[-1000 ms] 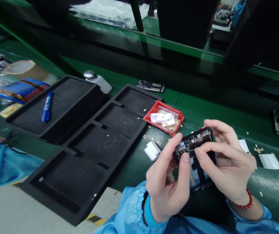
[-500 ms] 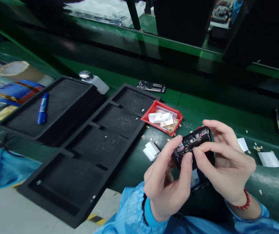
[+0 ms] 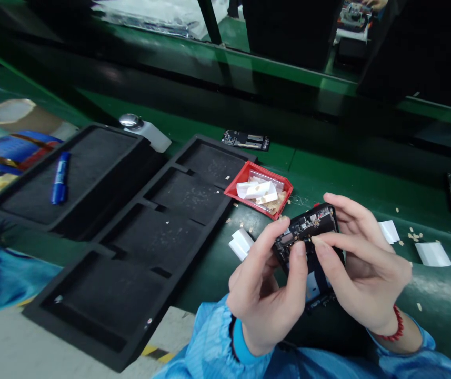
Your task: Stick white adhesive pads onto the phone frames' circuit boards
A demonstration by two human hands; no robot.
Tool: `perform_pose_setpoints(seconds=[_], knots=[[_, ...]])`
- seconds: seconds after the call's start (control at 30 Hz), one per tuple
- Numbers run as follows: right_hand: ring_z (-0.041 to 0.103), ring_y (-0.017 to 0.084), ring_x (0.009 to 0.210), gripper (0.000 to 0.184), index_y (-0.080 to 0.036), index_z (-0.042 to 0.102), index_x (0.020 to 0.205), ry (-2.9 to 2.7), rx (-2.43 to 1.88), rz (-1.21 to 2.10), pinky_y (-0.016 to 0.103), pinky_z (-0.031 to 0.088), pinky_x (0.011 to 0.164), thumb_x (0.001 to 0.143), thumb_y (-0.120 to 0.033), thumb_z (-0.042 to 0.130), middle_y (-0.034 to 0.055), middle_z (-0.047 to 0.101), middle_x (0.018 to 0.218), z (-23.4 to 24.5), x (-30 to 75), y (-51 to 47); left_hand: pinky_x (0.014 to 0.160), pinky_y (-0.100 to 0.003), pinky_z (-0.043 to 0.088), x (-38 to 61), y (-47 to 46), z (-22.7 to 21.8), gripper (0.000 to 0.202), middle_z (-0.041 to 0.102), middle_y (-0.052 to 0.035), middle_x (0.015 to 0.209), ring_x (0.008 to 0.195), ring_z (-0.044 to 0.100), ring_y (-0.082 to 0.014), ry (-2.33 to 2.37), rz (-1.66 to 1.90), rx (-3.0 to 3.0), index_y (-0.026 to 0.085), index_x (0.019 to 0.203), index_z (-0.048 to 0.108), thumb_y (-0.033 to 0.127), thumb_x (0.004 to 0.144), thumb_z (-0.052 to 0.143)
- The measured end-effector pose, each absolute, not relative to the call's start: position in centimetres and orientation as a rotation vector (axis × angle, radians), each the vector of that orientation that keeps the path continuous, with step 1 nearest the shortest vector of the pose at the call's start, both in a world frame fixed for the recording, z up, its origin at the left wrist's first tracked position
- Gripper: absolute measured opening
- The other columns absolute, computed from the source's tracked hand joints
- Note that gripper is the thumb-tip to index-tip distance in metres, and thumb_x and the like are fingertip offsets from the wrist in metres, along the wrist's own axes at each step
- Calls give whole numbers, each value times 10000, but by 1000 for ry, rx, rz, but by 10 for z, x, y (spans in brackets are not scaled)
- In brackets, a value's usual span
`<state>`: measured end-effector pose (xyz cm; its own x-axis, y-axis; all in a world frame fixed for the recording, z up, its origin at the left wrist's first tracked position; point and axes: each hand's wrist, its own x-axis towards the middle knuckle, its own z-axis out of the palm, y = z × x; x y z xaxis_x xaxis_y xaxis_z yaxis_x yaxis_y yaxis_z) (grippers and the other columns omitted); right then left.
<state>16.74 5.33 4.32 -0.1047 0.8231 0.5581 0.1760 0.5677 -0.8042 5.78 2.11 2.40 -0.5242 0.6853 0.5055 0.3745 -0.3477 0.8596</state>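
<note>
Both my hands hold an opened black phone body (image 3: 308,231) with its circuit board showing, a little above the green bench. My left hand (image 3: 264,295) grips its left edge, thumb pressed on the board. My right hand (image 3: 363,268) wraps the right side, its index fingertip and thumb pinched on the board's middle. A red bead bracelet sits on my right wrist. Just beyond the phone lies a small red bin (image 3: 259,189) with white slips and tan scraps.
A long black foam tray (image 3: 142,247) with several compartments lies left, a second black tray (image 3: 91,173) holding a blue marker (image 3: 59,176) beyond it. White paper pieces (image 3: 432,253) and a white roll (image 3: 241,243) lie on the green bench. Loose boards (image 3: 246,140) lie farther back.
My hands and the phone have kept their grip; the view has drifted slightly, shifting the trays and bin a little leftward. My right fingertip stays pressed on the board.
</note>
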Motion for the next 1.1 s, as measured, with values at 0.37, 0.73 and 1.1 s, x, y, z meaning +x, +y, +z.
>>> perform_pose_setpoints(seconds=[0.37, 0.73, 1.1], knots=[[675, 192, 1162, 250, -217, 750, 975, -1541, -885, 810, 338, 587, 1005, 842, -11, 703, 60, 681, 1274, 47, 169, 58, 550, -84, 556, 58, 21, 26, 466, 791, 17, 946, 576, 692, -47, 1674, 1943, 1351, 205, 1207, 711, 6, 786, 733], [643, 161, 1148, 252, -244, 725, 963, -1492, -928, 873, 290, 578, 980, 833, -27, 737, 35, 655, 1206, 39, 164, 63, 572, -158, 610, 61, 23, 21, 381, 806, -15, 939, 615, 738, -108, 1718, 1954, 1354, 183, 1153, 720, 45, 798, 734], [688, 197, 1186, 250, -213, 695, 1059, -1312, -857, 1092, 345, 612, 990, 854, -71, 703, 81, 718, 1219, 17, 164, 76, 1019, -382, 588, 38, 33, -8, 671, 629, -68, 1448, 1300, 629, -287, 1091, 1554, 1198, 373, 1567, 339, 492, 961, 600]])
